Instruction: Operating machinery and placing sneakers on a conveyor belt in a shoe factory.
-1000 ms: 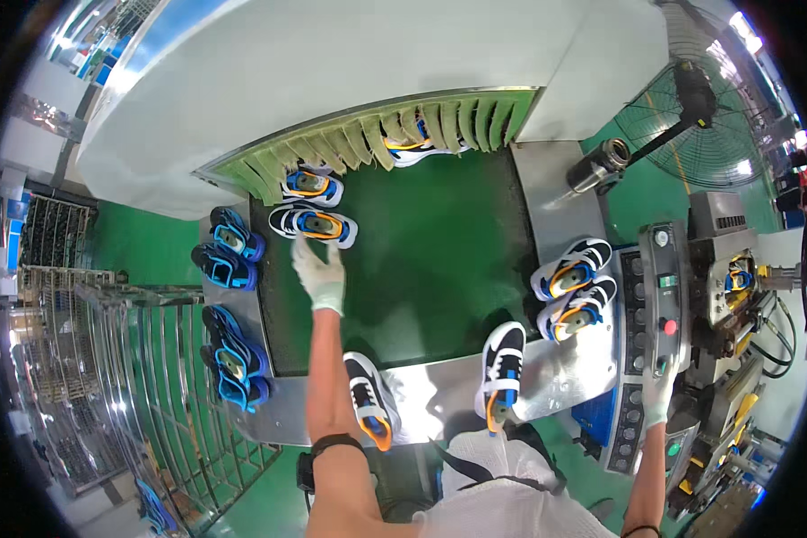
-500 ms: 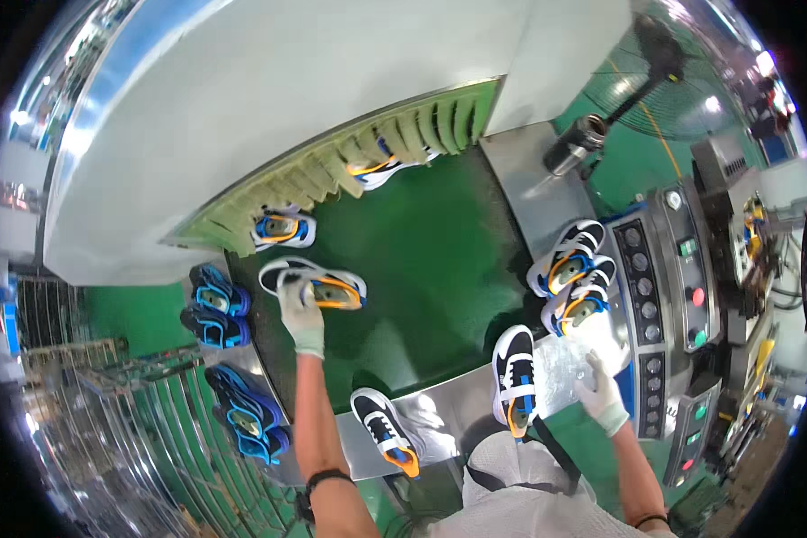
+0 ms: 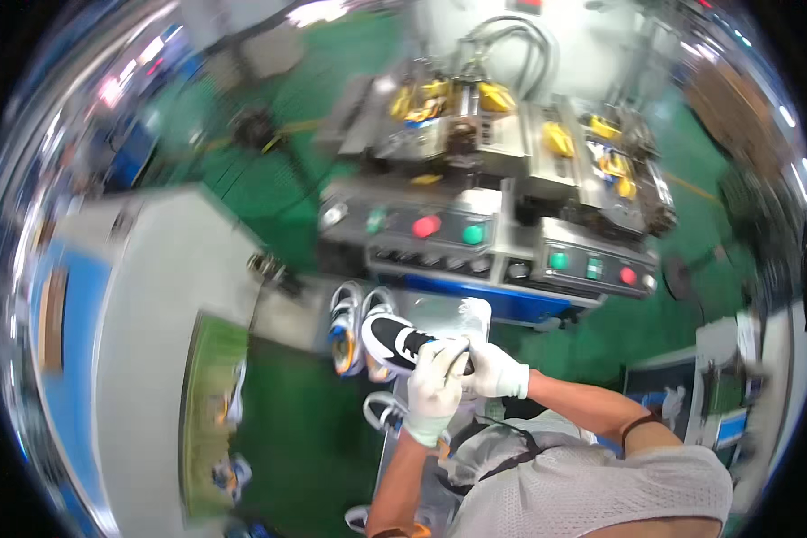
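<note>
A black-and-white sneaker (image 3: 391, 342) is held in front of me, toe to the left. My left hand (image 3: 435, 387), in a white glove, grips it near the heel end. My right hand (image 3: 495, 369), gloved as well, is closed at the heel, its fingers bent against the shoe; the fingertips are partly hidden. Just beyond the toe, a pair stands on the metal ledge: a white-and-black sneaker (image 3: 343, 325) with orange lining and another sneaker (image 3: 378, 301), partly covered by the held one. Another sneaker (image 3: 384, 409) sits left of my left wrist.
Ahead is a machine with control panels (image 3: 439, 235) bearing red and green buttons, and yellow-fitted presses (image 3: 560, 139) above. At left, a green conveyor belt (image 3: 305, 430) runs by a pale machine housing (image 3: 143, 359) with a green strip curtain (image 3: 208, 350) and blurred sneakers.
My view has swung right, from the conveyor to the control panels. My left hand has left the belt, and my right hand, empty before, now meets it at a sneaker.
</note>
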### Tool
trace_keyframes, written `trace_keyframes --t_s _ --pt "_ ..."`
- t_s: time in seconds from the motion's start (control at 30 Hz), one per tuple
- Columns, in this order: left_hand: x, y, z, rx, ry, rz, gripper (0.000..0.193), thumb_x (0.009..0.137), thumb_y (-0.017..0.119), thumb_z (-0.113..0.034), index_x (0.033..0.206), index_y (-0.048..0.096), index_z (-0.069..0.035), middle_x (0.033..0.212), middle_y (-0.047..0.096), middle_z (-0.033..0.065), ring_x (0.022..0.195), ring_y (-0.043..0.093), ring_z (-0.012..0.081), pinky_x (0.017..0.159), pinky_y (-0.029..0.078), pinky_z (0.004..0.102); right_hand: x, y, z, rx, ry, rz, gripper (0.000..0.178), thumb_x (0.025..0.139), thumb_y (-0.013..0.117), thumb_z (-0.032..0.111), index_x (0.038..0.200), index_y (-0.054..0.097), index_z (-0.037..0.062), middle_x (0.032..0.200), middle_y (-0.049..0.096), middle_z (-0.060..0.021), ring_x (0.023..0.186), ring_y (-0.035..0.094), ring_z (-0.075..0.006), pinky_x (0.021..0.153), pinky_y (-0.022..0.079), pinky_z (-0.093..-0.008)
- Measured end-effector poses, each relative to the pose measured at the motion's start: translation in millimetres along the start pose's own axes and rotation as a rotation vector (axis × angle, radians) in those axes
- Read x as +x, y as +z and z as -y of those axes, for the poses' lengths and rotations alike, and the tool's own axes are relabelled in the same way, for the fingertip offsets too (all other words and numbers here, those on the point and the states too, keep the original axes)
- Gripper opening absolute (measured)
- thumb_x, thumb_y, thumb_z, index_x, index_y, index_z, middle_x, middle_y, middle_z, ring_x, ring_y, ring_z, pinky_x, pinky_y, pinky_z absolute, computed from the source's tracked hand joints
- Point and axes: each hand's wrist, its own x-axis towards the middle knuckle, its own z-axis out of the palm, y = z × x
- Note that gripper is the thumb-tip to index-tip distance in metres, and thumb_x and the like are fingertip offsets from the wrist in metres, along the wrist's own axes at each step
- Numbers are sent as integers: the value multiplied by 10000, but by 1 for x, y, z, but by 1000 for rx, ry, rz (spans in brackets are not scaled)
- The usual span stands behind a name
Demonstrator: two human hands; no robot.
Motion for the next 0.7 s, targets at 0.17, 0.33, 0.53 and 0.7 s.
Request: trace_keyframes --t_s 0.17,0.33,0.53,0.7 --pt "115 100 -61 -75 267 98 490 876 598 66 1354 510 9 1264 546 130 1108 603 210 973 489 333 -103 -137 -21 740 336 -274 341 849 785 177 1103 643 -1 1033 641 -20 930 586 -83 835 487 -258" --pt "167 212 -77 -407 -24 170 347 1010 524 -40 1351 508 23 1314 588 127 1228 571 211 1034 469 343 -215 -201 -89 1028 134 -716 269 837 744 196 1007 612 33 900 566 9 817 525 -83 763 427 -250" --pt "239 401 -40 -283 -114 506 473 997 550 -129 1425 424 29 1414 506 203 1284 531 300 1074 416 387 -261 -254 -146 1112 -55 -1180 431 837 774 212 1177 589 23 1060 594 17 969 561 -85 877 450 -280" --pt "299 573 12 194 -118 382 813 933 625 -413 1482 292 86 1496 332 333 1399 335 441 1166 281 423 -294 -273 -159 1189 -81 -1347 574 835 727 135 1353 529 -11 1253 620 -52 1138 591 -157 1006 451 -342"
